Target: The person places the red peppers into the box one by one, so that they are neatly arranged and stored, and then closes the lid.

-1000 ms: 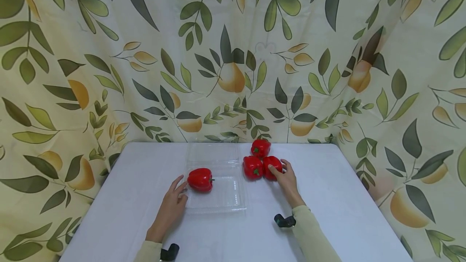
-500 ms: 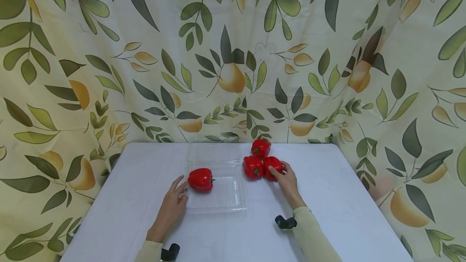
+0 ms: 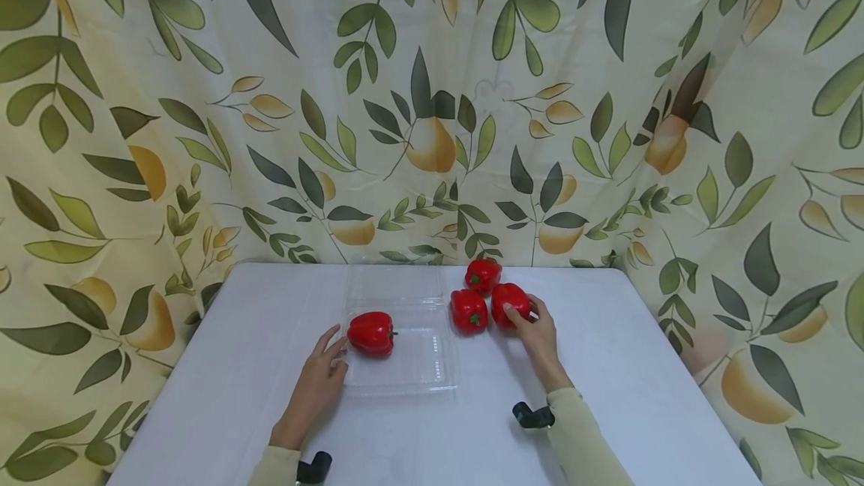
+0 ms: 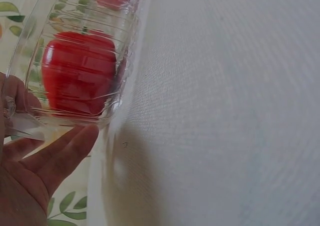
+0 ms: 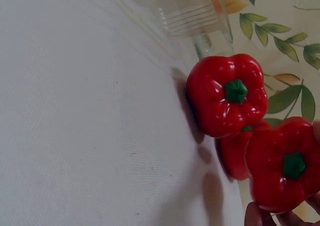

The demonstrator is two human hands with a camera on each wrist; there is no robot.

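In the head view a red bell pepper (image 3: 370, 333) lies on its side in a clear plastic clamshell container (image 3: 412, 373), whose lid is folded back. My left hand (image 3: 317, 377) is at the container's left edge, its fingers spread and fairly straight, fingertips right at the plastic wall. With thumb and fingers my right hand (image 3: 540, 336) grips another red bell pepper (image 5: 285, 168); its shadow falls apart from it on the table in the right wrist view. Two more bell peppers, a near one (image 3: 469, 311) and a far one (image 3: 483, 276), stand just left of the held one.
A white cloth covers the table (image 3: 594, 366). Behind it hangs a leaf-and-fruit patterned curtain (image 3: 432, 193). The open lid (image 3: 394, 283) lies toward the table's back edge. Both wrists carry dark camera mounts, such as the right one (image 3: 533, 415).
My right hand has raised its bell pepper slightly and shifted it right, opening a gap from the near pepper beside it. The left hand has stayed at the container.
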